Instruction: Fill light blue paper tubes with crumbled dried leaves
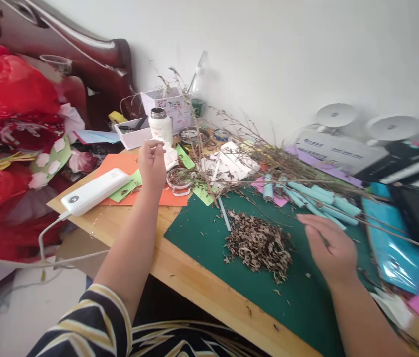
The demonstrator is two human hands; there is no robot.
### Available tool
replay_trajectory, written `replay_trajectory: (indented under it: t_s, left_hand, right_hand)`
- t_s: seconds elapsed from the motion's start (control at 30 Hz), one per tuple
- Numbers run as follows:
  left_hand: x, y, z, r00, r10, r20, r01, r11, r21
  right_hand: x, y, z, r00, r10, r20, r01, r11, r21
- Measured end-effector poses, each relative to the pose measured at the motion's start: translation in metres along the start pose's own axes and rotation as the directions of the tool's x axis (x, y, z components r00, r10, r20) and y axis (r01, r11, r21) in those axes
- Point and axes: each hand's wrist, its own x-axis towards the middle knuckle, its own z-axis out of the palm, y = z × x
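My left hand is raised over the orange paper, in front of a lidless white bottle. Its fingers are curled together, and whatever they may hold is too small to make out. On the right, my right hand hovers over the green mat with fingers stretched and thumb apart, holding nothing. Between the hands lies a pile of dry crumbled leaves. A pale stick touches the pile's upper left edge. Long dry twigs stretch across the table behind it.
Light-blue rolls lie behind my right hand, with a shiny blue packet further right. A white power bank with a cable sits at the table's left edge. White boxes stand near the wall. Red plastic bags fill the left side.
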Motion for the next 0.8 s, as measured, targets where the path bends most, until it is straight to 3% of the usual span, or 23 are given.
replay_trajectory:
  t_s: [0.07, 0.2, 0.37, 0.43, 0.5, 0.57, 0.63, 0.73, 0.8]
  left_hand:
    - [0.003, -0.008, -0.003, 1.0, 0.031, 0.001, -0.031, 0.992, 0.121]
    - [0.005, -0.014, -0.002, 0.994, -0.047, 0.098, 0.007, 0.928, 0.373]
    - [0.005, -0.015, -0.007, 0.987, -0.134, 0.093, 0.068, 0.857, 0.512]
    - [0.003, -0.006, -0.006, 0.964, -0.168, 0.206, 0.015, 0.807, 0.591]
    - [0.002, 0.006, -0.001, 0.874, -0.254, 0.415, -0.122, 0.711, 0.693]
    - [0.002, 0.018, 0.008, 0.719, -0.379, 0.583, -0.273, 0.617, 0.738]
    - [0.007, 0.026, 0.016, 0.584, -0.477, 0.657, -0.356, 0.576, 0.736]
    - [0.017, 0.028, 0.021, 0.475, -0.547, 0.689, -0.383, 0.577, 0.722]
    - [0.022, 0.026, 0.021, 0.446, -0.578, 0.683, -0.389, 0.562, 0.73]
  right_hand:
    - [-0.01, 0.011, 0.004, 1.0, -0.003, 0.015, 0.003, 1.0, 0.002]
    - [-0.017, 0.018, 0.009, 1.0, 0.023, -0.01, -0.022, 0.998, 0.054]
    - [-0.015, 0.017, 0.011, 0.998, 0.053, 0.02, -0.053, 0.999, 0.012]
    - [-0.014, 0.016, 0.01, 0.999, 0.024, 0.036, -0.023, 1.0, -0.015]
    - [-0.014, 0.016, 0.01, 0.999, -0.029, 0.038, 0.03, 0.999, -0.018]
    - [-0.013, 0.016, 0.009, 0.997, -0.078, 0.023, 0.078, 0.997, -0.008]
    - [-0.013, 0.017, 0.009, 0.994, -0.112, 0.02, 0.112, 0.994, -0.007]
    - [-0.01, 0.018, 0.009, 0.99, -0.143, 0.007, 0.143, 0.99, -0.02]
    - [-0.008, 0.018, 0.009, 0.985, -0.171, 0.004, 0.171, 0.985, -0.022]
